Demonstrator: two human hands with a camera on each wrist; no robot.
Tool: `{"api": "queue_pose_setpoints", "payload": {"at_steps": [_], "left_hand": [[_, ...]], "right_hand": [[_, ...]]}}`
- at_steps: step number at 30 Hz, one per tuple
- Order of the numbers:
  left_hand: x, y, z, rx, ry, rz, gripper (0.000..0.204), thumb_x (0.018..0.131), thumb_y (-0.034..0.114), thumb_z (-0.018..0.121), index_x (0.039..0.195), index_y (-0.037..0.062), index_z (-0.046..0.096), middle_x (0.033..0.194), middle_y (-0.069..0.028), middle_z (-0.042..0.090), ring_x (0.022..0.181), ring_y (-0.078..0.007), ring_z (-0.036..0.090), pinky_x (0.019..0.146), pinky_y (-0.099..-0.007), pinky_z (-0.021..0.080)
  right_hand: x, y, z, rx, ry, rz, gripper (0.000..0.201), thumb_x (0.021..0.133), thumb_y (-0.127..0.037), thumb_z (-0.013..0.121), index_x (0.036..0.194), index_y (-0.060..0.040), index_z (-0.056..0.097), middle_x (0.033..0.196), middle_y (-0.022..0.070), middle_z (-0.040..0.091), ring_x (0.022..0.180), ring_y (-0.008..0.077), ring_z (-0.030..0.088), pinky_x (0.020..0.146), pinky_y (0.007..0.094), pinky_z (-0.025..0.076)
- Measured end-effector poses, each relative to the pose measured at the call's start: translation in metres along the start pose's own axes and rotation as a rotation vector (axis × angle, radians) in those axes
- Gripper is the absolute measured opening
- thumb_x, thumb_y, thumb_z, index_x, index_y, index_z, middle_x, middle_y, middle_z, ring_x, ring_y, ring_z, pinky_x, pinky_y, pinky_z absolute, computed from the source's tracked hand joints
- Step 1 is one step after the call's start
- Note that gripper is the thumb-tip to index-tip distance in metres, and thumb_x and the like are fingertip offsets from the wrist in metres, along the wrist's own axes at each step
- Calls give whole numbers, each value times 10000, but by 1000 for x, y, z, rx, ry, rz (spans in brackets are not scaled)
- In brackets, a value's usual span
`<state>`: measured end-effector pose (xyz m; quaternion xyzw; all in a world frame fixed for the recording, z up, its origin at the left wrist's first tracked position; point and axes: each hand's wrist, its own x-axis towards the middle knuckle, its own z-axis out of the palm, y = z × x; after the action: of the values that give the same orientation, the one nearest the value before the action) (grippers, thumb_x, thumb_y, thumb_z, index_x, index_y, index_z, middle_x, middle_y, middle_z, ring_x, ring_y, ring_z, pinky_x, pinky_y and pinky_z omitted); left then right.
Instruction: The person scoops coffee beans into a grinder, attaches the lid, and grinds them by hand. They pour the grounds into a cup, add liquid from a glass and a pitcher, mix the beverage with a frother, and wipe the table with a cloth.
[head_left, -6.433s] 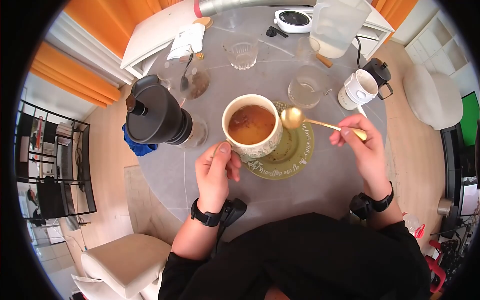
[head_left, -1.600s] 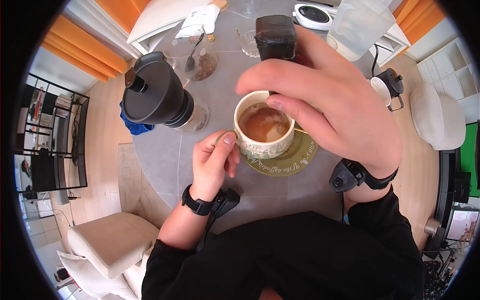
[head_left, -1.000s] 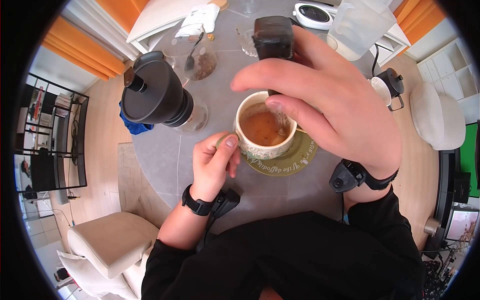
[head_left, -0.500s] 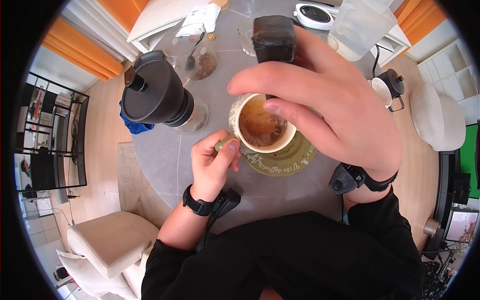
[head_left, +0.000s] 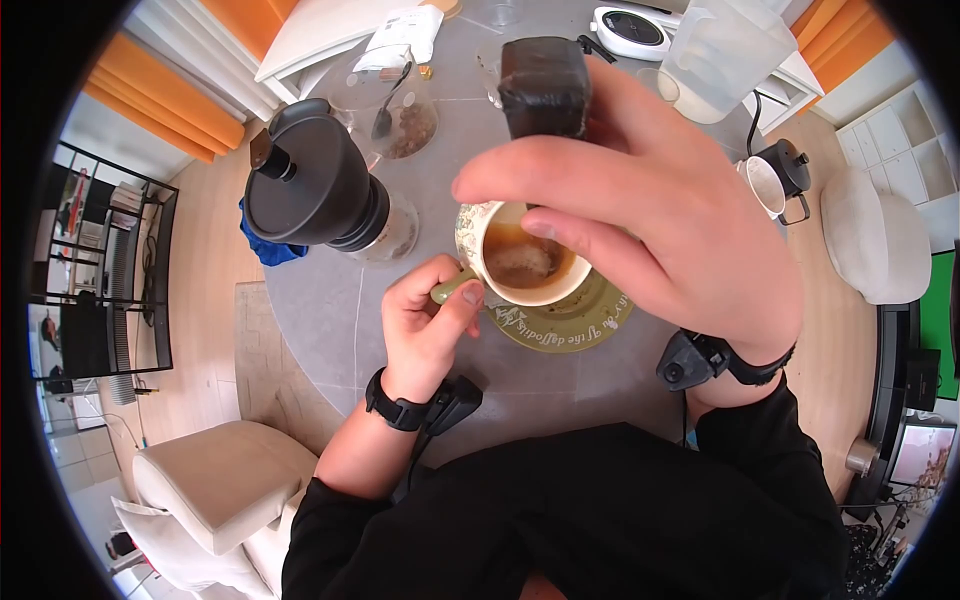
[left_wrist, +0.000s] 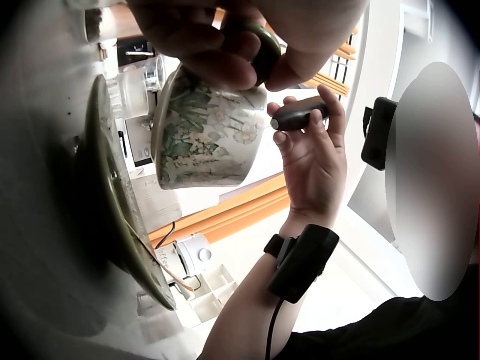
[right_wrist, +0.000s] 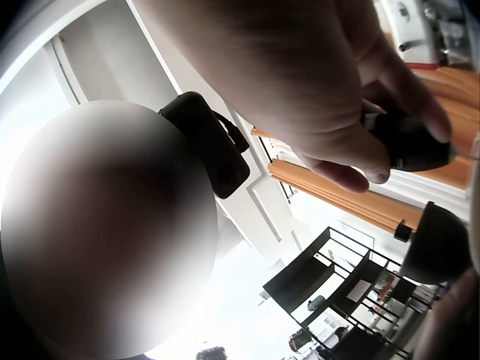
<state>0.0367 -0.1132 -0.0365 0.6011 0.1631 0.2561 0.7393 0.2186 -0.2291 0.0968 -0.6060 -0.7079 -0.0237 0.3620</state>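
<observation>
My left hand (head_left: 425, 320) grips the green handle of a flower-patterned mug (left_wrist: 206, 135). Brown liquid with pale froth fills part of the mug, which is tipped a little and held above a green saucer (head_left: 575, 335). From above, my right hand (head_left: 660, 200) holds a black handheld milk frother (head_left: 545, 85) upright over the mug. Its thin shaft shows in the right wrist view, while its tip is hidden in the mug. A gold spoon (left_wrist: 178, 280) lies on the saucer in the left wrist view.
A black coffee grinder (head_left: 305, 190) stands left of the mug. Behind it are a glass with a dark spoon (head_left: 383, 118) in it and a white packet (head_left: 405, 35). A white scale (head_left: 630, 33), a clear pitcher (head_left: 725, 60) and a black pot (head_left: 785, 165) are farther back and right.
Over six seconds ago my right hand held the gold spoon; now it holds the frother. Within the last second the mug has tilted, showing its far left wall, and the liquid's swirl has changed.
</observation>
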Motion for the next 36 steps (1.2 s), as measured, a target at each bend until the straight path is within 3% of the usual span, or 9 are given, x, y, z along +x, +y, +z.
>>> {"api": "queue_pose_setpoints", "payload": {"at_steps": [36], "left_hand": [[2,-3,-1,-76,-25,12,150,899,-10,549,759,15,499,790,-29,542,677,-92,559,590,-233,486]], "right_hand": [[0,2,0,29,25,-62,272,787,-43,693,1043,-133,697,1046,130,591,889,307,572,748,359,472]]}}
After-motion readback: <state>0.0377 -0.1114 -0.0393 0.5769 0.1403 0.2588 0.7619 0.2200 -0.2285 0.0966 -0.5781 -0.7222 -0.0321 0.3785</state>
